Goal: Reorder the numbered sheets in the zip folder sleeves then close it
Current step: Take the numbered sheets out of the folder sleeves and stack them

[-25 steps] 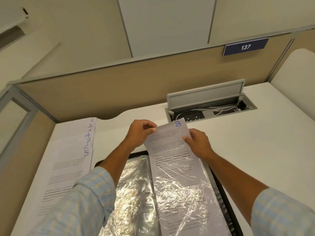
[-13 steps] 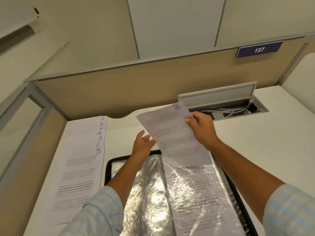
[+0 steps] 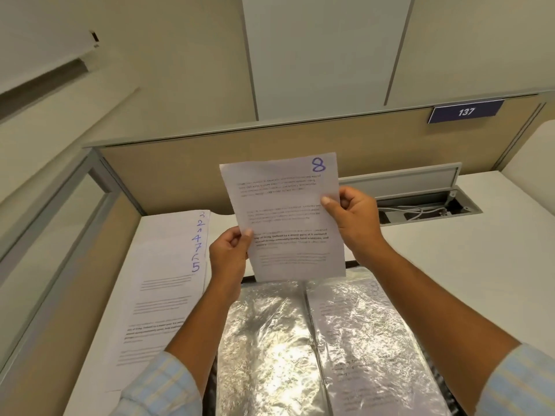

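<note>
White desk in a cubicle, tan partition behind, open cable hatch at back right. You've got sheet 8 lifted clear above the folder, held upright facing you, long axis vertical, slightly tilted. Your left hand pinches its left edge low down, thumb on the front. Your right hand pinches the right edge higher up, thumb on the front, other fingers curled behind. Both hands closed on the paper, nothing else in them.

Folder lies open directly below the sheet, just toward you, two crinkly clear sleeves side by side. Right sleeve shows print inside, so probably a sheet in it. Left sleeve looks shiny, can't tell if it's filled. Zip not readable from here.

Stack of fanned sheets sits on the desk left of the folder, just beside your left forearm, numbers down its right margin reading roughly 3, 2, 1, 4, 7, 6, 5.

Key relation: stack is to the left of sheet 8, left hand nearer. Likely next move is 8 onto that stack, long axis matching it; sorting and re-sleeving not yet done, folder unzipped.
</note>
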